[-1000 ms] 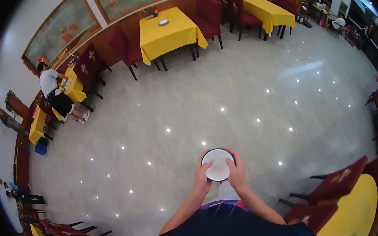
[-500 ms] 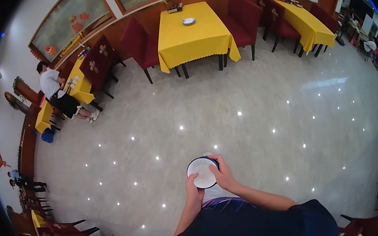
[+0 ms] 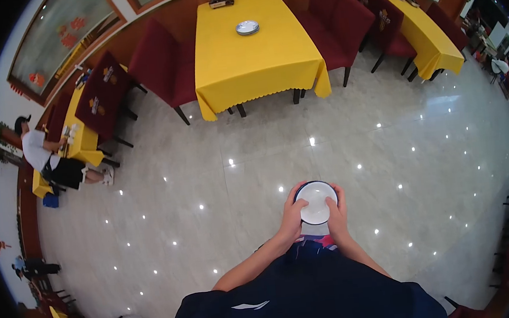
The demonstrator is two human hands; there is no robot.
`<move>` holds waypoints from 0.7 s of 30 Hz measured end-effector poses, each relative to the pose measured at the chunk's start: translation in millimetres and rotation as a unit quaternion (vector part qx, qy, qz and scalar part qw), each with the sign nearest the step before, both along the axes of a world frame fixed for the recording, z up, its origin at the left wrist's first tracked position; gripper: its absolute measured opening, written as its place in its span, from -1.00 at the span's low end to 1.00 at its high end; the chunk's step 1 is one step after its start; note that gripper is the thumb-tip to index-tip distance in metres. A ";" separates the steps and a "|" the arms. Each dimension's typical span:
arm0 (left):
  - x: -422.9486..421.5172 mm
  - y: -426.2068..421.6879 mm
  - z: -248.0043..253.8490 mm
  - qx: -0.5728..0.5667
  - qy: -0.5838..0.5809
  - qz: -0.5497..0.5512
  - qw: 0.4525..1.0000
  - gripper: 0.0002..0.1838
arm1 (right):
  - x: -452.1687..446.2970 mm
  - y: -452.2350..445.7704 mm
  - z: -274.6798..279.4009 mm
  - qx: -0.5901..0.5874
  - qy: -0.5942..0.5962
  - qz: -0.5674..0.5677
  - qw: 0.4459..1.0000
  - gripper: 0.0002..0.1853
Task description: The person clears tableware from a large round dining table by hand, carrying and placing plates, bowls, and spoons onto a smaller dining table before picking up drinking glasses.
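A round white dish with a dark blue rim [image 3: 317, 207] is held in front of my body, over the floor. On its left side my left hand [image 3: 292, 214] is closed round the rim, its thumb lying inside. My right hand [image 3: 337, 212] grips the opposite side in the same way. The fingers under the dish are hidden, and I cannot tell whether it is one dish or a stack. Ahead, several small stacked plates [image 3: 247, 27] sit on a table with a yellow cloth [image 3: 258, 62].
Dark red chairs [image 3: 162, 64] flank the table ahead. A dark box of items [image 3: 222, 0] stands at its far edge. At left, a person in a white top [image 3: 39, 150] leans over another yellow-covered table [image 3: 86, 137]. A third such table [image 3: 422, 29] is at right. Shiny grey tiles cover the floor.
The table ahead looks closer and larger. My hands with the dish have shifted right and farther out, and the right hand has moved round to the dish's right side.
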State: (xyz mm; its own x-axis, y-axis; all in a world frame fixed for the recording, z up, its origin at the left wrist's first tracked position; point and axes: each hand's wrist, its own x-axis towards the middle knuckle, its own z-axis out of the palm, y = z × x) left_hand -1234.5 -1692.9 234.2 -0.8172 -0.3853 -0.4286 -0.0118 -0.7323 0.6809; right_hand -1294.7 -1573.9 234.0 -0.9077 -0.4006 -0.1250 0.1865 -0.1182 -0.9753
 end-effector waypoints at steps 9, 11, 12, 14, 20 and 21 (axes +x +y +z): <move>-233.8 -185.2 -0.7 -0.019 -0.053 0.021 0.998 -0.35 | -247.3 -185.7 -16.5 -0.012 0.000 0.063 0.998 -0.56; -273.4 -230.9 7.0 -0.038 -0.057 0.051 0.996 -0.33 | -294.1 -235.1 -14.9 0.002 0.019 0.092 0.996 -0.56; -288.5 -252.3 3.4 -0.031 -0.066 0.055 0.996 -0.33 | -314.5 -256.7 -16.1 0.020 0.046 0.125 0.991 -0.55; -315.1 -295.0 -16.2 -0.002 -0.065 0.103 0.993 -0.32 | -351.3 -302.3 -17.5 0.035 0.039 0.145 0.988 -0.53; -391.1 -443.5 -57.1 0.045 -0.131 0.115 0.984 -0.35 | -431.5 -453.4 -68.5 0.111 0.037 0.165 0.979 -0.50; -409.3 -476.2 -64.1 0.034 -0.110 0.114 0.987 -0.35 | -452.1 -484.0 -76.5 0.112 0.033 0.159 0.980 -0.50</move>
State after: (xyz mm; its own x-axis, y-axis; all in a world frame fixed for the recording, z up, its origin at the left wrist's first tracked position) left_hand -1643.8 -2169.1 170.1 -0.5975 -0.5121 -0.6171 0.0170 -0.7775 0.6287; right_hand -1746.7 -2057.9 157.5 -0.7511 -0.6333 -0.1865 0.1141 0.1537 -0.9815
